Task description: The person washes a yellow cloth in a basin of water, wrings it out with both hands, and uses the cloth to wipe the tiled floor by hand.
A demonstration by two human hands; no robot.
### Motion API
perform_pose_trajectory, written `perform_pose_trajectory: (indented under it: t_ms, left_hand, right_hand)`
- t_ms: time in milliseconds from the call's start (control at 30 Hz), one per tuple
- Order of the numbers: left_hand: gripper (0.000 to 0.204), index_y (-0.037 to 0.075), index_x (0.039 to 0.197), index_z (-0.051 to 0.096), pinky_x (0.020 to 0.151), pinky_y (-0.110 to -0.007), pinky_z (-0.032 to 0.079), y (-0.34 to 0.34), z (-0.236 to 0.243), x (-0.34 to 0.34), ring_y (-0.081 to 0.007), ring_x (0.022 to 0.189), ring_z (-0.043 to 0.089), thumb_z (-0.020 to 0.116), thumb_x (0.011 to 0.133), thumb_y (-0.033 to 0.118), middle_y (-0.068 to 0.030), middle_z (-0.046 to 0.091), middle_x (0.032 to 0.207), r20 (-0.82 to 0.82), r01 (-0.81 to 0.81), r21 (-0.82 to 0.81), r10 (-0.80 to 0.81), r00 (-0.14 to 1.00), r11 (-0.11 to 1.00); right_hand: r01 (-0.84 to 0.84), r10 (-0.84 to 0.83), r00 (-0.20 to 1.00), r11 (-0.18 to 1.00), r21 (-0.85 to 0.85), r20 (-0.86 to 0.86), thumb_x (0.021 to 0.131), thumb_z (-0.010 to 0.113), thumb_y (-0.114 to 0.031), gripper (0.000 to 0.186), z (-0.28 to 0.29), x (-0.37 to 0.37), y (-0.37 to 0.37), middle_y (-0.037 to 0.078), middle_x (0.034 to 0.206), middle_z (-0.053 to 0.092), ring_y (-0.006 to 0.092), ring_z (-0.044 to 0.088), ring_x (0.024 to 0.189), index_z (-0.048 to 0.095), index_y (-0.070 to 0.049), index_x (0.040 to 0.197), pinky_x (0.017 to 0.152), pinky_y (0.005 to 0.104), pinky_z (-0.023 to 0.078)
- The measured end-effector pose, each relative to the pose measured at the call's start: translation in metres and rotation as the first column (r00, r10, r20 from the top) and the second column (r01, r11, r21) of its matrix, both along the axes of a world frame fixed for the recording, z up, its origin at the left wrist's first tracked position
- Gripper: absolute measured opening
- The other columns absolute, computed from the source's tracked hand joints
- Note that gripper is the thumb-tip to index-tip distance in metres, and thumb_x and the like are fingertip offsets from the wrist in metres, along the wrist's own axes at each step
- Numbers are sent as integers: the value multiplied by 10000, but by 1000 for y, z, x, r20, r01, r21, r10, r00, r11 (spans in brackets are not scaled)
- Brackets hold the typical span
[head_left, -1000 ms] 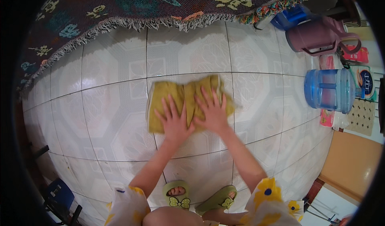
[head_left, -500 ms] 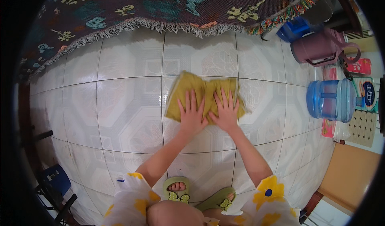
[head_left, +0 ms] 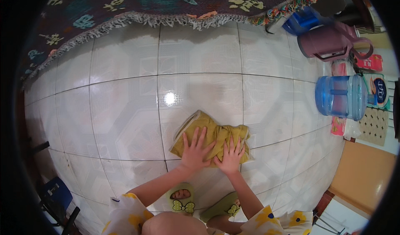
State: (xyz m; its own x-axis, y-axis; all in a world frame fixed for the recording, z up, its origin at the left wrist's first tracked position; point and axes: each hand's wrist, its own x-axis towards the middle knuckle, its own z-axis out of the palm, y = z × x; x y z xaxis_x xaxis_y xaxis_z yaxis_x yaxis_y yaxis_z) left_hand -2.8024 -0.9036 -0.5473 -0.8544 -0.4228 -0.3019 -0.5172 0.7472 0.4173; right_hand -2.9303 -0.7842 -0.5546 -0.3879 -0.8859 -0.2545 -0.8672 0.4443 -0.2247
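Note:
A mustard-yellow cloth [head_left: 214, 130] lies bunched and creased on the tiled floor [head_left: 125, 118], just ahead of my feet. My left hand [head_left: 196, 150] presses flat on its left part, fingers spread. On the right part rests my right hand [head_left: 231, 156], also flat with its fingers apart. Neither hand grips the cloth; both push down on it from above. What lies under the cloth is hidden.
A dark patterned fringed cover [head_left: 137, 10] hangs across the far side. To the right stand a mauve jug [head_left: 323, 43], a clear blue water bottle [head_left: 339, 97] and tissue packs [head_left: 378, 91]. My green slippers [head_left: 182, 199] are near; a blue chair [head_left: 57, 193] is at left.
Both hands have drawn the cloth toward my feet, across the floor tiles. The cloth is a little more bunched in the middle, and the floor where it lay is now uncovered.

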Motion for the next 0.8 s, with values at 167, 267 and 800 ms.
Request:
perform_pose_trajectory:
  t_ms: [167, 267, 800]
  left_hand:
    - [715, 239, 1311, 400, 923, -714, 64, -22, -14, -27, -445, 1314, 63, 529, 686, 560, -242, 105, 1431, -116, -23, -33, 19, 993, 999]
    - [747, 181, 1318, 385, 923, -713, 62, -43, -19, -63, -461, 1307, 64, 515, 685, 556, -259, 102, 1424, -152, -98, -43, 91, 984, 994]
    - [785, 14, 1352, 273, 977, -651, 46, -106, -31, -183, -435, 1316, 51, 481, 725, 439, -258, 89, 1426, -265, -370, -275, 300, 916, 887]
  right_hand:
    - [-114, 111, 992, 992, -53, -55, 645, 617, -392, 684, -3, -44, -35, 188, 1410, 219, 410, 131, 1306, 484, 4, 1186, 998, 625, 67]
    - [-126, 126, 991, 992, -7, -54, 651, 615, -380, 707, 0, -74, -69, 183, 1432, 165, 411, 109, 1312, 453, 3, 1223, 1013, 613, 53]
    - [-247, 218, 947, 963, -102, -236, 754, 516, -463, 775, -21, -193, -172, 105, 1464, 102, 367, 74, 1334, 211, -149, 1394, 1007, 625, 85]
